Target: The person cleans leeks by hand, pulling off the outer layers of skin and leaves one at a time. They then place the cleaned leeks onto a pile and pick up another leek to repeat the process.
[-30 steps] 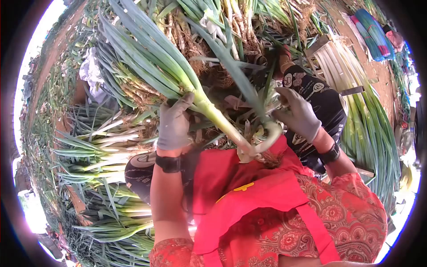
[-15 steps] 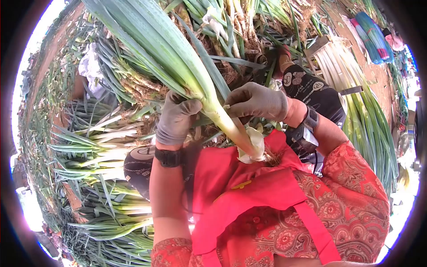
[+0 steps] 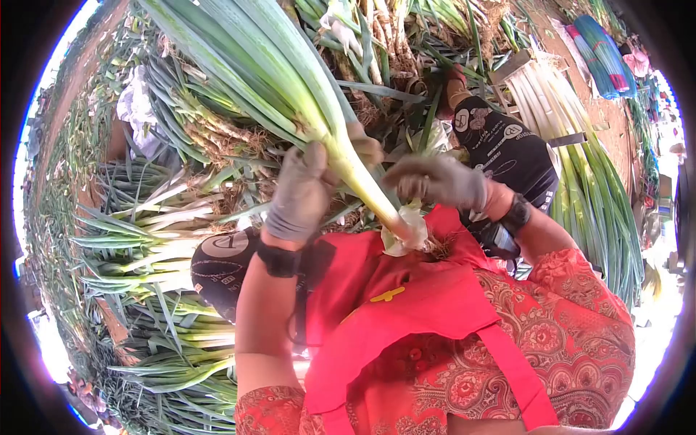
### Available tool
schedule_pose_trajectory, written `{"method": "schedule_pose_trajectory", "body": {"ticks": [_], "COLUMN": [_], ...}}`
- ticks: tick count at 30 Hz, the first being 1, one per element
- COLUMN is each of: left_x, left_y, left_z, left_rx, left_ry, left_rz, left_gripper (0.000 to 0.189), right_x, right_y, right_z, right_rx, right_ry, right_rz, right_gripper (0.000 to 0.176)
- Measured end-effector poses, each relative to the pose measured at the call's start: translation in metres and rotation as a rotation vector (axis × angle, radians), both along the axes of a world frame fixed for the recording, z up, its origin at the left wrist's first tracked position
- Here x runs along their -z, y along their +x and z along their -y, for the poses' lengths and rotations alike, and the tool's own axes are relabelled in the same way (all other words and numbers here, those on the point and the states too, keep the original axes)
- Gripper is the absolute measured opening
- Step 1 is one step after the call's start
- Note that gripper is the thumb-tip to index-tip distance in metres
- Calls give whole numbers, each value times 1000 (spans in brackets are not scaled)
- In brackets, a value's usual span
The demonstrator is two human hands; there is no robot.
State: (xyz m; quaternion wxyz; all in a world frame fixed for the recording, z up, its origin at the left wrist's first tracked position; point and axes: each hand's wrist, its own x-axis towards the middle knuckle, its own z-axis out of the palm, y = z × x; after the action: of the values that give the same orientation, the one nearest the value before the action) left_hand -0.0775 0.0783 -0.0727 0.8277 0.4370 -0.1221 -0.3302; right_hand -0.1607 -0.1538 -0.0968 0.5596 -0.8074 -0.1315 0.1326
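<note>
A large leek (image 3: 359,181) slants across the centre, its green leaves at the upper left and its roots low over the red apron. My gloved left hand (image 3: 301,185) is wrapped round the stalk just below the leaves. To the right of the stalk is my gloved right hand (image 3: 438,180), blurred by motion, with its fingers curled beside the stalk. A small yellowish bit shows under its fingers; whether they grip it is unclear. Pale peeled skin (image 3: 409,230) hangs loose around the leek's white base.
Piled leeks (image 3: 145,257) lie at the left, with more rooty leeks (image 3: 391,43) at the top. A row of cleaned leeks (image 3: 580,159) is at the right, near blue bundles (image 3: 600,54). A white plastic bag (image 3: 136,109) sits at the upper left.
My right hand has moved slightly down and away from the stalk, its pinch now blurred. The leek has turned a little, and the view has shifted slightly.
</note>
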Motion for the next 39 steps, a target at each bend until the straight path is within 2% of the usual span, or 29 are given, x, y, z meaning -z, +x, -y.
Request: {"method": "schedule_pose_trajectory", "body": {"ticks": [3,5,6,8,9,10,11,13,14,15,17,18,19,20,22,23,24,25,27,29,32,35,36,38,39], "left_x": [18,-6,-13,-21,-25,-28,-27,-31,-32,-32,-39,-40,-40,-37,-32,-32,-31,-25,-14,-37,-48,-66,-69,-82,-83], "left_y": [-4,2,12,40,53,64,75,95,99,107,120,126,131,136,141,140,138,144,141,115,106,102,102,99,94], "left_z": [18,32,31,20,14,9,4,-14,-22,-30,-58,-76,-93,-109,-132,-142,-155,-174,-192,-153,-127,-129,-144,-176,-194], "left_rx": [98,-164,-177,-187,-183,-182,-85,80,-13,86,-45,-86,-142,-197,-327,-405,-488,-446,-581,-1099,-1202,-1353,-1389,-1514,-1586], "left_ry": [-129,-76,-140,-295,-389,-482,-690,-876,-866,-985,-1002,-961,-923,-886,-810,-774,-735,-778,-758,-197,-204,-152,-123,-1,99], "left_rz": [-103,-146,-134,-130,-142,-133,-97,-157,-150,-234,-230,-224,-214,-160,-91,-75,-53,-94,-65,83,136,247,243,275,308], "left_gripper": [80,74,71,72,74,67,54,45,39,38,40,45,53,53,52,53,53,53,63,66,70,67,66,66,68], "right_x": [23,26,25,5,0,-8,-19,-42,-52,-56,-21,-13,-7,-1,-18,-49,-63,-73,-89,-79,-43,-42,-63,-71,-68], "right_y": [-21,-17,-14,3,10,17,22,24,18,12,-9,-36,-51,-67,-81,-86,-94,-101,-108,-113,-115,-114,-113,-101,-87], "right_z": [-34,-40,-41,-46,-50,-56,-59,-64,-65,-63,-53,-50,-31,-13,19,27,33,39,68,110,192,283,315,317,291], "right_rx": [-155,-182,-177,-166,-184,-202,-219,-291,-346,-399,-299,-145,-123,-97,-193,-178,-74,13,63,248,580,703,678,651,640], "right_ry": [379,538,601,703,723,743,702,710,759,809,784,877,867,857,625,497,361,229,13,38,342,602,592,343,105], "right_rz": [-235,-479,-623,-639,-617,-595,-526,-510,-563,-616,-710,-939,-1017,-1096,-889,-756,-691,-617,-398,-309,-172,20,52,41,-6], "right_gripper": [55,60,61,58,59,60,61,62,62,62,68,67,62,58,44,39,37,34,33,34,36,38,34,30,30]}}
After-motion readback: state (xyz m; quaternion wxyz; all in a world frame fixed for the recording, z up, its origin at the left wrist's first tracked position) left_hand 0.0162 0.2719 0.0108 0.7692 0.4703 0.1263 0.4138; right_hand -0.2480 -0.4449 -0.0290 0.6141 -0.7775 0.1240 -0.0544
